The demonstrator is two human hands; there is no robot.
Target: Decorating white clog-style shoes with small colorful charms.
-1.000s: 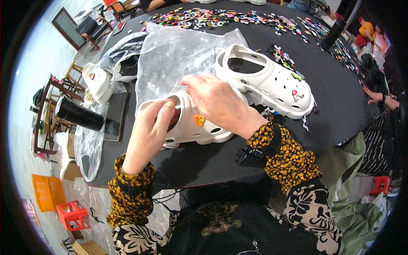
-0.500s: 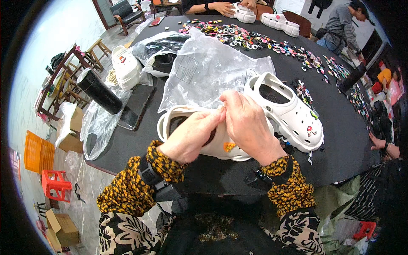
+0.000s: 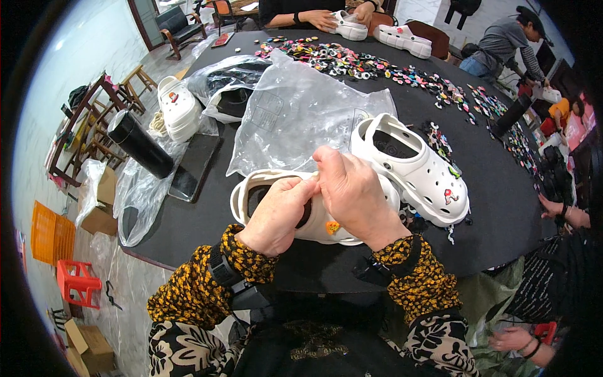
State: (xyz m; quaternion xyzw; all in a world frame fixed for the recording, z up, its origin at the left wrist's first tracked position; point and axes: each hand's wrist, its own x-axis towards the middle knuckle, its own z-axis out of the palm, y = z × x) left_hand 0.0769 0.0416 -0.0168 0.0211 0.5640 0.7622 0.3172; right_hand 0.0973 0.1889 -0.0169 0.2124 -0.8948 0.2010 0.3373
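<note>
In front of me a white clog (image 3: 319,227) lies on the black table, with a small orange charm on its upper. My left hand (image 3: 274,215) and my right hand (image 3: 359,196) meet over it, both closed, fingertips pinched together. Whatever is between the fingers is hidden, and the hands cover much of the clog's upper. To the right rests a second white clog (image 3: 424,183), bearing a red-and-white charm and a green one. Behind the hands lies a clear plastic bag (image 3: 301,119), flat and crumpled.
Many small colourful charms (image 3: 364,66) spread in a band along the far side. At left stand a black bottle (image 3: 141,146), a dark phone (image 3: 196,169) and another white clog (image 3: 179,110). Opposite, a person's hands hold a clog (image 3: 349,26). Another person's hand (image 3: 553,207) rests at the right edge.
The whole view has shifted a little, with the table lower in it. My hands remain pinched together over the clog. Another person's hand now shows at lower right.
</note>
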